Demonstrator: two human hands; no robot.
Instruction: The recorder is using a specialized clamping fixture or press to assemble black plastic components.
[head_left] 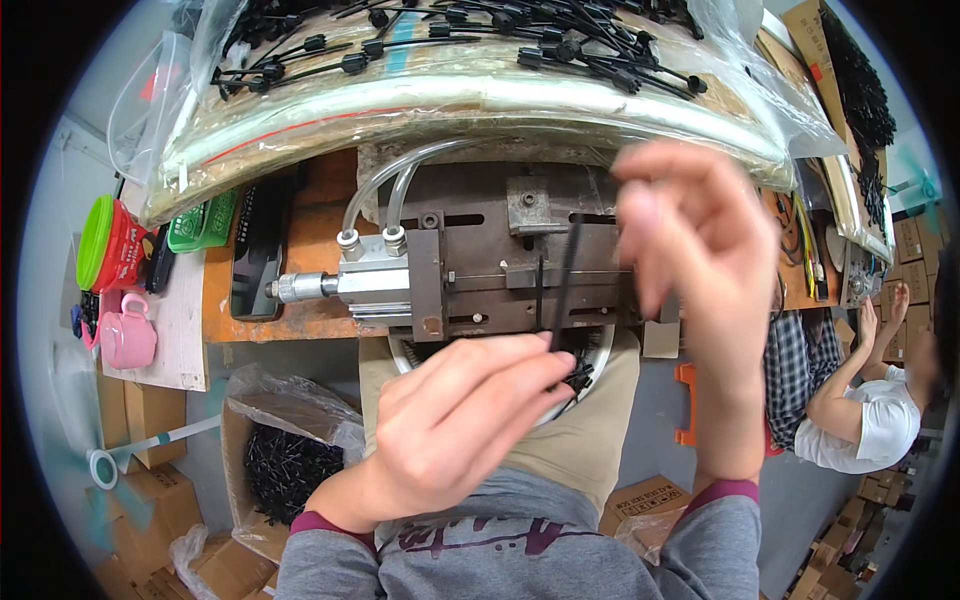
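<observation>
My left hand [455, 415] is closed in a pinch, its fingertips at the lower end of a thin black plastic rod [568, 275] that stands up slightly blurred. My right hand [690, 235] is raised to the right of the rod, apart from it; motion smears its fingers, so I cannot tell whether it holds anything. Beyond the hands lies a dark metal clamping fixture [480, 265] with a silver air cylinder [375, 285] at its left. Two clear hoses [400, 185] rise from the cylinder. Below the fixture, a white-rimmed round container [603, 360] with black pieces is partly covered by my left hand.
Black rod-shaped parts [600, 60] are heaped on the plastic-covered shelf [480, 100] ahead. At left are a phone [262, 250], a green basket [203, 222] and a pink mug [128, 335]. A carton of black parts [290, 470] stands below left. Another person [860, 420] sits at far right.
</observation>
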